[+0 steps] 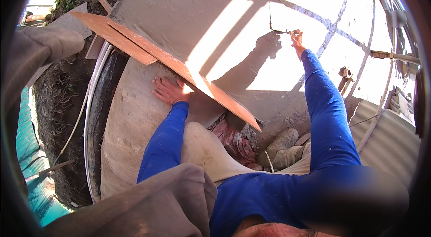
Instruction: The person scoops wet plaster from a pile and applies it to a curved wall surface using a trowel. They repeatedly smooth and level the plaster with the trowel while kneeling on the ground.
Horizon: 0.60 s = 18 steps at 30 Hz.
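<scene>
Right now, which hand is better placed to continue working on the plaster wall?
The right hand, I think. It is raised against the sunlit plaster wall and pinches a thin dark tool there. The left hand lies flat on the curved rim beside the wooden board, likely bracing.

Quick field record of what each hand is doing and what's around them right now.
Left hand: flat on the grey curved plastered wall, beside the long orange-brown wooden plank
Right hand: raised against the sunlit wall, pinching a thin dark tool
Sleeves: blue, both arms
Below: dusty grey boots, pink rubble
Right edge: corrugated grey sheet
</scene>
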Each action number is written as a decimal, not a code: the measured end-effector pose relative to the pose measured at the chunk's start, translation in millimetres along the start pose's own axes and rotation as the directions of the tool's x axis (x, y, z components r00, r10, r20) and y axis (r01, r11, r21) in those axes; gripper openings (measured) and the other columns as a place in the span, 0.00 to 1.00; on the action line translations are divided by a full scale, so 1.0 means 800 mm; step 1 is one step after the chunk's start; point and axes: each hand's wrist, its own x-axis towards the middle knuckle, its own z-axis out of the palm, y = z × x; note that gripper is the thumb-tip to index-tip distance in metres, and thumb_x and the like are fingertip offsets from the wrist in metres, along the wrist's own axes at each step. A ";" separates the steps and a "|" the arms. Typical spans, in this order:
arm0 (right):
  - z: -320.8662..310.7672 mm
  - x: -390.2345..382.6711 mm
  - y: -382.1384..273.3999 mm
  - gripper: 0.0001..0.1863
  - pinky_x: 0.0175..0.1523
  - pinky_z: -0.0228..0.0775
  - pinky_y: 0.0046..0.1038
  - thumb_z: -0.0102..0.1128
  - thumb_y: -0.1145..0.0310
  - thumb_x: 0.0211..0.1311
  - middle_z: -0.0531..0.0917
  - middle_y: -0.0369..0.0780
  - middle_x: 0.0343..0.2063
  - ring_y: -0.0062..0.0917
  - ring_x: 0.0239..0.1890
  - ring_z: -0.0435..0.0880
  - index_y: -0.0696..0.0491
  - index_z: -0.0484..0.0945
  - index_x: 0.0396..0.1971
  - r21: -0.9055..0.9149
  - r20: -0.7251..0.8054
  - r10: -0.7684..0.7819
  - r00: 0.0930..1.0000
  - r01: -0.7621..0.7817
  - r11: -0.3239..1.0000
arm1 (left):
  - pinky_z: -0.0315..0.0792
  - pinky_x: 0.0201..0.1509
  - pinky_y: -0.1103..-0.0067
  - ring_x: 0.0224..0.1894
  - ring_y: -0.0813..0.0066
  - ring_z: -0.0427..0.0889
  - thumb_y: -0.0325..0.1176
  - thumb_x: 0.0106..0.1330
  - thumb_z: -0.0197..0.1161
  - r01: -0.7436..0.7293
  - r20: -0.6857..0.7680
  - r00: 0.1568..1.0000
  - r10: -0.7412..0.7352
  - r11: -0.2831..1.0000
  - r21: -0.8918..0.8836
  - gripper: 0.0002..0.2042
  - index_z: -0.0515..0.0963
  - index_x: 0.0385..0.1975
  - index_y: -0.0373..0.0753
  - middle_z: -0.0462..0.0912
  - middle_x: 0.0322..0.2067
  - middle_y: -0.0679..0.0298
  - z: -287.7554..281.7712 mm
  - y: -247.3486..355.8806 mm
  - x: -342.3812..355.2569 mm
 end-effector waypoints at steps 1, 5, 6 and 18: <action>-0.019 0.001 0.002 0.14 0.41 0.77 0.34 0.61 0.56 0.73 0.81 0.42 0.42 0.31 0.39 0.82 0.50 0.80 0.47 0.053 -0.034 0.039 0.999 -0.038 0.998 | 0.47 0.80 0.46 0.80 0.53 0.58 0.53 0.69 0.61 -0.004 -0.018 1.000 0.003 1.000 -0.019 0.29 0.71 0.59 0.37 0.67 0.71 0.54 0.001 -0.003 -0.002; -0.076 -0.006 0.009 0.18 0.38 0.75 0.30 0.62 0.53 0.73 0.78 0.38 0.37 0.24 0.36 0.78 0.50 0.75 0.52 0.207 -0.153 0.101 0.983 -0.068 0.976 | 0.45 0.81 0.46 0.81 0.52 0.54 0.52 0.68 0.64 0.082 0.081 0.994 -0.077 0.995 -0.052 0.30 0.70 0.61 0.36 0.65 0.71 0.53 -0.009 -0.003 -0.004; -0.089 -0.014 0.014 0.20 0.37 0.75 0.29 0.62 0.53 0.74 0.78 0.37 0.36 0.22 0.35 0.77 0.50 0.74 0.54 0.252 -0.179 0.109 0.978 -0.061 0.966 | 0.44 0.81 0.46 0.81 0.52 0.52 0.51 0.68 0.65 0.058 0.110 0.993 -0.049 0.995 -0.086 0.30 0.70 0.61 0.35 0.63 0.72 0.52 -0.024 0.003 0.001; -0.051 -0.190 -0.020 0.13 0.31 0.74 0.30 0.62 0.68 0.67 0.80 0.40 0.31 0.26 0.24 0.79 0.60 0.76 0.46 0.271 -0.060 0.086 0.995 -0.066 0.960 | 0.29 0.83 0.45 0.84 0.49 0.41 0.48 0.67 0.64 0.199 0.354 0.934 -0.054 0.900 -0.388 0.36 0.67 0.68 0.29 0.54 0.77 0.47 -0.053 0.006 0.020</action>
